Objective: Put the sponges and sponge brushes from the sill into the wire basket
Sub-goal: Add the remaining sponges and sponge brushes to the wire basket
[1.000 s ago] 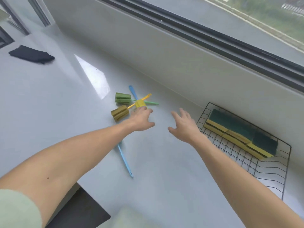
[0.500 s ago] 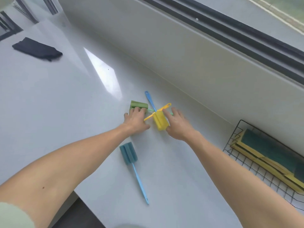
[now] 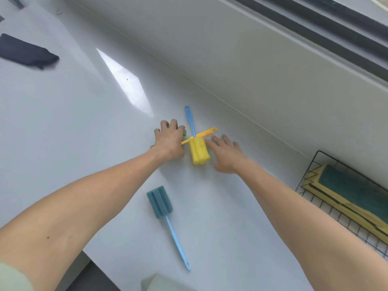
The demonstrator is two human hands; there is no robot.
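Three sponge brushes lie crossed near the sill's back wall. A yellow sponge head (image 3: 199, 153) has a blue handle (image 3: 190, 120) pointing away from me, and a yellow handle (image 3: 202, 134) crosses it. My left hand (image 3: 170, 141) lies over the heads on the left, its fingers curled around a green sponge brush (image 3: 184, 133) that is mostly hidden. My right hand (image 3: 226, 153) lies flat and open, its fingertips touching the yellow head's right side. A blue sponge brush (image 3: 160, 201) lies alone, nearer to me. The wire basket (image 3: 315, 162) at the right holds yellow-and-green sponges (image 3: 346, 190).
A dark folded cloth (image 3: 25, 52) lies at the far left of the white sill. A wall and window frame rise behind the brushes. The sill's front edge drops off at the lower left, and a pale object (image 3: 161, 282) shows at the bottom edge.
My left hand has slid forward over the green sponge brush. My right hand has come in from the basket side and now touches the yellow sponge head.
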